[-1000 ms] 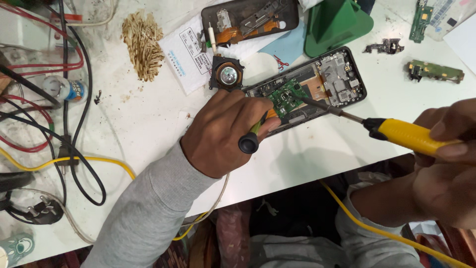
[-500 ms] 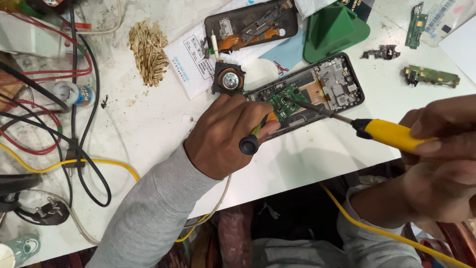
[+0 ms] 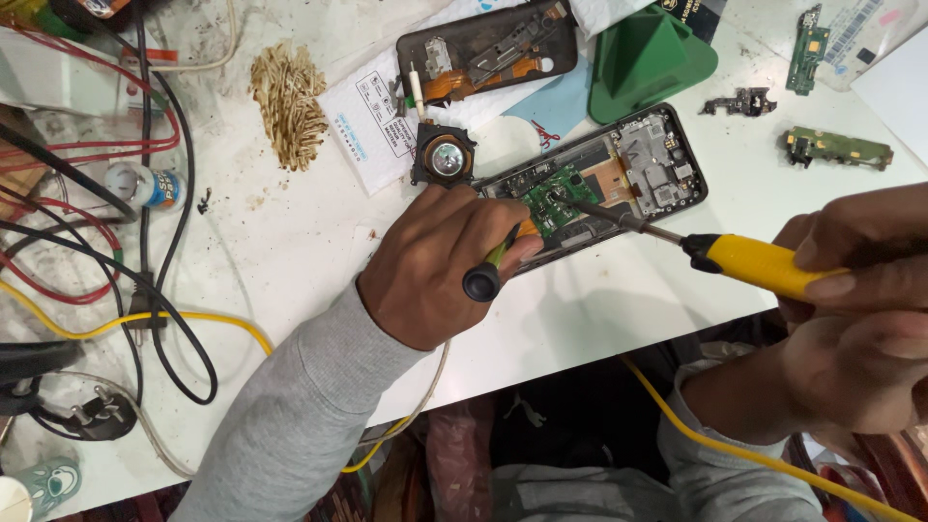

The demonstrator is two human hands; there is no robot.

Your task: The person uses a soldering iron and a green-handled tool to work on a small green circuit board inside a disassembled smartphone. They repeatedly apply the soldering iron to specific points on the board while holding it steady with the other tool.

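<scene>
Head view, looking down on a white work table [image 3: 290, 242], stained and cluttered.

Left hand [image 3: 435, 261] at frame centre, fingers curled tight round a thin tool with a black rounded end cap [image 3: 480, 282] and a green-yellow shaft; working end hidden under the fingers, near the lower edge of the opened phone [image 3: 599, 184]. Grey sleeve [image 3: 290, 416] running off toward 7 o'clock.

Right hand [image 3: 855, 319] at 4 o'clock of the frame, closed round the yellow handle of a soldering iron [image 3: 754, 263]. Metal tip reaching toward 10 o'clock from the handle, meeting the green circuit board [image 3: 553, 201] inside the phone. Yellow cord [image 3: 764, 454] trailing from under the hand toward 5 o'clock.

Opened phone lying flat, back off, long axis tilted from 8 to 2 o'clock, just at 2 o'clock of the left hand. Small round lens in a black toothed mount [image 3: 444, 157] touching or just beside the phone's left end, at 12 o'clock of the left hand.

Second opened phone shell [image 3: 488, 48] further up at 12 o'clock. Green cone-shaped piece [image 3: 652, 58] at 1 o'clock. Loose small boards [image 3: 836, 147] at 2 o'clock, well apart from the hands. Tan wad of wire wool or braid [image 3: 288, 97] at 11 o'clock. Red, black and yellow cables [image 3: 145, 280] tangled at 9 o'clock; small white bottle [image 3: 145, 186] among them.
</scene>
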